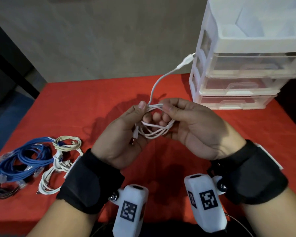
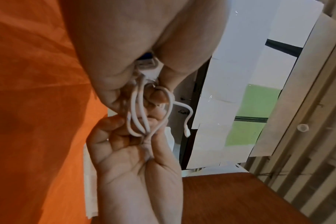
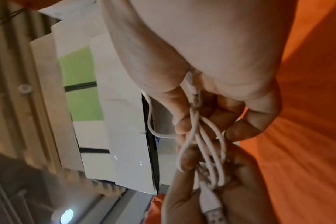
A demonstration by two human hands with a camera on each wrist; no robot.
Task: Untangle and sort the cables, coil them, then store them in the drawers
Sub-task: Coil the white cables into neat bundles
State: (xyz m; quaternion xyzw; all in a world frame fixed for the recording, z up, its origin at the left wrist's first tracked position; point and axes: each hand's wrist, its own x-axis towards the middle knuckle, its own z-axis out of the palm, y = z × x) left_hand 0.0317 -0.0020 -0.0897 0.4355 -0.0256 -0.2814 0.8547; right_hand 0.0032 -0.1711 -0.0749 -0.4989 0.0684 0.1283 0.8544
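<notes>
Both hands hold the white USB cable (image 1: 156, 127) coil above the counter (image 1: 85, 106); left hand (image 1: 121, 134) & right hand (image 1: 191, 127) fingers pinching loops. Wrap free tail round coil w/ steady tension.

Both forearms, each in a black wrist strap, rise from the bottom of the head view and meet at centre frame, where the left hand (image 1: 121, 134) and the right hand (image 1: 193, 127) face each other, fingers curled, pinching the white cable (image 1: 156, 127).
</notes>
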